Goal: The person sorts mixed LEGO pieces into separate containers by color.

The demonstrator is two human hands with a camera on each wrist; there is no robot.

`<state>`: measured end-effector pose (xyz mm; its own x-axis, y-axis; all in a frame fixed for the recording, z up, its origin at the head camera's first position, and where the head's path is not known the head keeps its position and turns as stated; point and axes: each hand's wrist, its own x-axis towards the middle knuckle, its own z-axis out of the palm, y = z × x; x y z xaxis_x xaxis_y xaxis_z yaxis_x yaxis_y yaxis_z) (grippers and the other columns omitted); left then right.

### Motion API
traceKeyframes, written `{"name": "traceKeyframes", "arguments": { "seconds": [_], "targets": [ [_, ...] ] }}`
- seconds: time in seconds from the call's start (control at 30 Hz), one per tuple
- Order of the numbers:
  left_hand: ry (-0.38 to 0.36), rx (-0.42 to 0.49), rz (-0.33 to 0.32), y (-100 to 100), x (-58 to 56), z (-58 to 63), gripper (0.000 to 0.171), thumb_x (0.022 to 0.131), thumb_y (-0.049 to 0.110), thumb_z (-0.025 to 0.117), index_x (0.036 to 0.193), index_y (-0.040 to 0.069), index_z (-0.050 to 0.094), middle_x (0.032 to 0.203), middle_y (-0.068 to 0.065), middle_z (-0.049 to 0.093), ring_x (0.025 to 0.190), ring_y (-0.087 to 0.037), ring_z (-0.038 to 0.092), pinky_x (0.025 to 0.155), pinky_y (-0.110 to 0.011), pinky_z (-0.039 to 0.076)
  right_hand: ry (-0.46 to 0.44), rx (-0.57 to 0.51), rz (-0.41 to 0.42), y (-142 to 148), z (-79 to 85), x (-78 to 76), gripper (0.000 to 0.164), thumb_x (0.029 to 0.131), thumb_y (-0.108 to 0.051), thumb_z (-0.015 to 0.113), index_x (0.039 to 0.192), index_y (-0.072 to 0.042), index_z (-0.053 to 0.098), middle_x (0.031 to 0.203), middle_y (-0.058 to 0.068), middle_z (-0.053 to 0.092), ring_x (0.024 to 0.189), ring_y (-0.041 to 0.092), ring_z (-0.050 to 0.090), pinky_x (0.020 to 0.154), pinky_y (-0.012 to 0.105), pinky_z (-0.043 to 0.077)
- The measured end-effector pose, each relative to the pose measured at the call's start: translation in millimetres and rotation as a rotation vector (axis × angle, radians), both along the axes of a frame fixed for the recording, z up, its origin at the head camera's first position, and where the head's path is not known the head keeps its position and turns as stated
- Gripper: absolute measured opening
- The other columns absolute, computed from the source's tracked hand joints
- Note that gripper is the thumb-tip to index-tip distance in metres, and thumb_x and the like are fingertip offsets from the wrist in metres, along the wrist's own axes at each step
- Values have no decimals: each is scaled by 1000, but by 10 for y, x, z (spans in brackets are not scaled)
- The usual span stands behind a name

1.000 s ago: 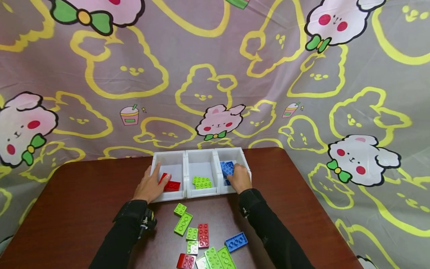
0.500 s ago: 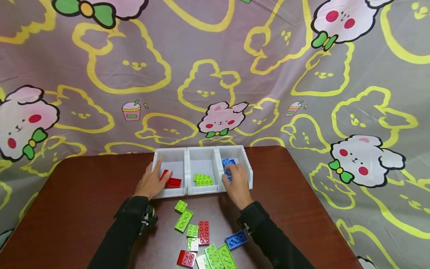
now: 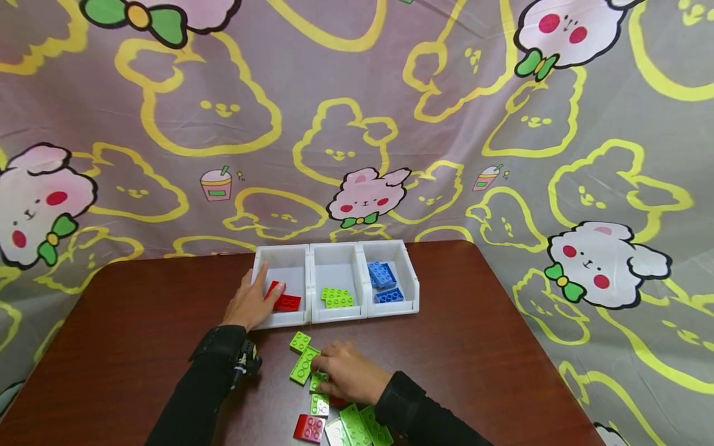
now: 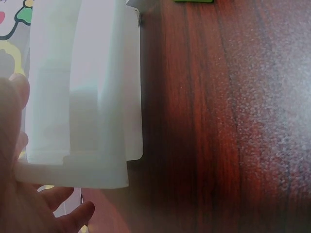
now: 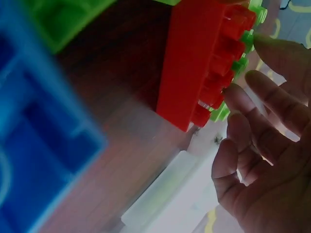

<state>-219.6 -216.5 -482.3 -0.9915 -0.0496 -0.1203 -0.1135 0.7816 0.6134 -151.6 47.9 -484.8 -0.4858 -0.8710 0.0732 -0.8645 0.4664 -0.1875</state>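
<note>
In the head view my left hand (image 3: 246, 305) holds the left wall of the left white bin (image 3: 281, 250), with the thumb over its inside. Red bricks (image 3: 287, 303) lie in that bin, partly behind the thumb. My right hand (image 3: 351, 373) reaches over the loose bricks, its fingers by a small green brick (image 3: 315, 382) and a longer green brick (image 3: 303, 367). The right wrist view shows its fingers bent, nothing between them, beside a red brick (image 5: 187, 63). A blue brick (image 5: 53, 141) looms close at left there; the arm hides it in the head view.
The middle bin (image 3: 333, 247) contains lime green bricks (image 3: 337, 298); the right bin (image 3: 414, 272) contains blue bricks (image 3: 382, 275). Nearer on the brown table (image 3: 139, 347) lie a red brick (image 3: 309, 428) and several green ones, including a long brick (image 3: 355, 424). A patterned cloth (image 3: 357, 80) hangs behind.
My right hand has left the right bin, where a blue brick now lies apart near the front, and moved down and left over the loose bricks. My left hand stays on the left bin.
</note>
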Motion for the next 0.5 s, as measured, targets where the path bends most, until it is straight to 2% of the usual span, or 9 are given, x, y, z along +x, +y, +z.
{"name": "traceKeyframes", "arguments": {
  "seconds": [0.3, 0.5],
  "targets": [
    [6, -1, -3, -8, -13, -18, 81, 103, 50, 47, 163, 13, 7, 163, -31, 4, 143, -59, 19, 110, -75, 20, 66, 120, -31, -54, 30, 29, 38, 78, -36, 87, 109, -19, 71, 98, -7, 68, 90, 7, 60, 73, 22, 43],
    [13, 4, -4, -7, -2, -2, 80, 104, 50, 46, 163, 13, 8, 163, -30, 5, 143, -58, 20, 111, -74, 21, -22, 69, -63, -51, 161, -62, 39, 79, -30, 86, 111, -14, 70, 101, -3, 71, 90, 7, 63, 76, 23, 45]
  ]
}}
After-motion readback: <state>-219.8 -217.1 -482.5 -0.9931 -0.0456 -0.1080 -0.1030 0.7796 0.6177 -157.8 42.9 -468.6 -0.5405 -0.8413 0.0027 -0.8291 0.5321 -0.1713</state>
